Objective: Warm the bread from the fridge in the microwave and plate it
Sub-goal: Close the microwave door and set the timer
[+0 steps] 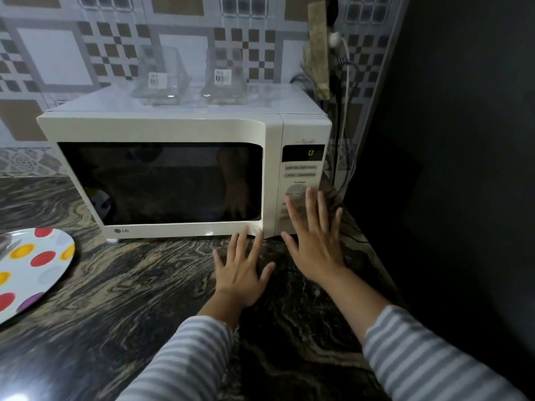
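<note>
Your dark marbled counter (pixel 121 285) fills the lower part of the view, and the white microwave (pixel 162 128) stands on it against the tiled wall, its door closed and its display (pixel 303 153) showing 0. Two clear glass containers (pixel 162 79) stand on top of the microwave. At the left edge, a white plate with coloured dots (pixel 34 270) lies on the counter, well apart from your hands. Your right hand (pixel 315 244) is spread open with flat fingers before the control panel (pixel 298 195), holding nothing. Your left hand (pixel 241 270) is also open and empty, its fingertips at the lower right corner of the door. The bread is not visible; the dark window does not show what is inside.
</note>
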{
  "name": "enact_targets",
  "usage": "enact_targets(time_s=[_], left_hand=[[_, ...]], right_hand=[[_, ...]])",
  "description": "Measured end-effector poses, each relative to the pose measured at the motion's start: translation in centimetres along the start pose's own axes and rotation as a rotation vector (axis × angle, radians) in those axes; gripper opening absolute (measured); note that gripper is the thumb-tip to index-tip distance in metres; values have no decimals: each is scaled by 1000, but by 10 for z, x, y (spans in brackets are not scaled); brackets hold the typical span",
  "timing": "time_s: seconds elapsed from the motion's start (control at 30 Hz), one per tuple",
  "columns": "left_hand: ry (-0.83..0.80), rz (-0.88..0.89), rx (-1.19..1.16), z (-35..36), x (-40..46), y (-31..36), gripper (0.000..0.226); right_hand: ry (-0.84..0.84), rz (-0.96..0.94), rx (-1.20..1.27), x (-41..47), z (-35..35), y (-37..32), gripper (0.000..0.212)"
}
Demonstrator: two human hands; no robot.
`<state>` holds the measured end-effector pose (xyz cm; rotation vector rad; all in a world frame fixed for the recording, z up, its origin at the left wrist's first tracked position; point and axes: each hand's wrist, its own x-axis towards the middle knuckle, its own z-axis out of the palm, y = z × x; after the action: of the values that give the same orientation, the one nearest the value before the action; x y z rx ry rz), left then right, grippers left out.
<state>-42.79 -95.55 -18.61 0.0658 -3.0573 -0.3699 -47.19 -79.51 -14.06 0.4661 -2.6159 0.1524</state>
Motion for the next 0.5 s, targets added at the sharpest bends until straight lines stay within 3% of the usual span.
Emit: enact_targets(time_s=[0.1, 0.3, 0.5], left_hand=[[-101, -42, 80, 8, -6, -2, 74], [-39, -45, 101, 12, -8, -1, 88], [-33, -47, 99, 10, -8, -1, 72]], right_hand=[[-70, 57, -49, -10, 17, 6, 70], [-120, 71, -59, -8, 20, 7, 67], [-197, 93, -100, -6, 17, 4, 68]])
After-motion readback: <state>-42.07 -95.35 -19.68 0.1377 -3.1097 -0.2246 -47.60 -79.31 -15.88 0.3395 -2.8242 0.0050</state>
